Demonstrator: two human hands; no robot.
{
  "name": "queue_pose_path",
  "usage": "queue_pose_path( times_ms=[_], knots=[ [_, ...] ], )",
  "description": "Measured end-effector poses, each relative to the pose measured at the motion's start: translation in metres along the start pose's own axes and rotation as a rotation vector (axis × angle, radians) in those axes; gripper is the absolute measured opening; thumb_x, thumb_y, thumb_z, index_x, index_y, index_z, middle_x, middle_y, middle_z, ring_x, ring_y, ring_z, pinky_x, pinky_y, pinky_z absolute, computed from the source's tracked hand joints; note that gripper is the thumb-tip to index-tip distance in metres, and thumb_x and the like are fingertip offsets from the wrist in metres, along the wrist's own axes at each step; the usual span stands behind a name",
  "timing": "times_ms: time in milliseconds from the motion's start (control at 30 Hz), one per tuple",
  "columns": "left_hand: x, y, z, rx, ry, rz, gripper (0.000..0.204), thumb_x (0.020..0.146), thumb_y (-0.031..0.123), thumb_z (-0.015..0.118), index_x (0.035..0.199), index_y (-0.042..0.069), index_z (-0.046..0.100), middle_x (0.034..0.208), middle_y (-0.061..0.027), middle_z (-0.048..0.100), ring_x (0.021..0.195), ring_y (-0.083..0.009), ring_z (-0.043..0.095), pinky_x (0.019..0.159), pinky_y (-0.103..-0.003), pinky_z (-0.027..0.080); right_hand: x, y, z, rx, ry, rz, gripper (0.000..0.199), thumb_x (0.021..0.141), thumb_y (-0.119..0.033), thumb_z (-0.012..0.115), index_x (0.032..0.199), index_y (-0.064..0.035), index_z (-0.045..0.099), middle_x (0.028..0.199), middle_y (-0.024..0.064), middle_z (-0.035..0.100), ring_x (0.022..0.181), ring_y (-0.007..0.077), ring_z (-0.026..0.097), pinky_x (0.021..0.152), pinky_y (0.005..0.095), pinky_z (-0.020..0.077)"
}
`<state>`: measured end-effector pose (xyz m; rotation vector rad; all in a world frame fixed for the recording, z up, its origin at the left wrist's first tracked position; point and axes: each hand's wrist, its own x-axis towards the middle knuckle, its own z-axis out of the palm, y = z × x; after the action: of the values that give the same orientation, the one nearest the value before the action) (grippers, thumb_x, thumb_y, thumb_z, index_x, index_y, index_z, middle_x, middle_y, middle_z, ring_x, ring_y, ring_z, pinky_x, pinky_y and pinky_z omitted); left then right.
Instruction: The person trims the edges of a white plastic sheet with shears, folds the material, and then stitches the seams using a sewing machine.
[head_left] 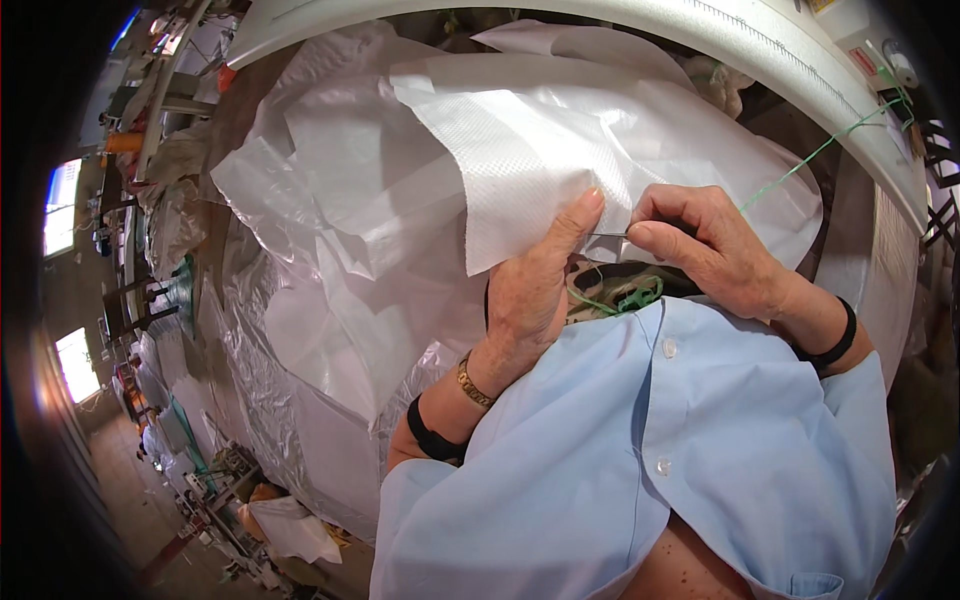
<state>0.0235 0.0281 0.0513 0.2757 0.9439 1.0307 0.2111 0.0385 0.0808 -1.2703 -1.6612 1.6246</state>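
I hold my left hand [535, 290] against the lower edge of the white woven plastic sheet [520, 170], thumb pressed flat on top and the other fingers tucked underneath, so the stiff fabric stays taut and level right where the stitch goes in. My right hand [715, 245] is closed in a narrow pinch on the thin steel needle [608, 235], thumb and forefinger gripping its rear end while the tip points left toward my left thumb, just at the sheet's edge. Gripping it that far back gives me room to push it through the weave.

The green thread [815, 152] runs from my right hand up and to the right toward the long white curved arm of the machine [780, 50], hanging with a little slack so it does not drag on the needle. A loose tangle of the same green thread [625, 298] lies on the patterned cloth [600, 280] between my wrists, close to my chest and out of the way.

The sheet itself lies bunched over my lap and spreads away to the upper left over crinkled clear plastic film [260, 370]. I keep the working edge drawn close to my light blue shirt [680, 450], where I can see the point.
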Motion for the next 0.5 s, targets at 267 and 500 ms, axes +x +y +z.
queue_pose_path(
  times_ms=[267, 500],
  knots=[
    [-0.005, -0.002, 0.001, -0.037, -0.040, 0.091, 0.027, 0.088, 0.009, 0.071, 0.112, 0.003, 0.059, 0.103, -0.0063, 0.063, 0.093, -0.0122, 0.062, 0.077, -0.024, 0.052, 0.002, 0.004, 0.000, 0.018, 0.009, 0.018, 0.030, 0.096, -0.024, 0.058, 0.081, 0.0023, 0.060, 0.063, -0.0032, 0.044, 0.061, 0.0055, 0.036, 0.053, 0.0249, 0.0310],
    [-0.018, 0.012, -0.015, 0.114, -0.064, -0.043, 0.028, 0.087, 0.008, 0.068, 0.113, 0.001, 0.059, 0.102, -0.0064, 0.062, 0.087, -0.0125, 0.064, 0.071, -0.026, 0.054, 0.006, 0.003, -0.003, 0.035, -0.018, 0.036, 0.031, 0.096, -0.026, 0.059, 0.080, 0.0007, 0.060, 0.062, -0.0049, 0.041, 0.060, 0.0044, 0.033, 0.052, 0.0252, 0.0284]
  ],
)
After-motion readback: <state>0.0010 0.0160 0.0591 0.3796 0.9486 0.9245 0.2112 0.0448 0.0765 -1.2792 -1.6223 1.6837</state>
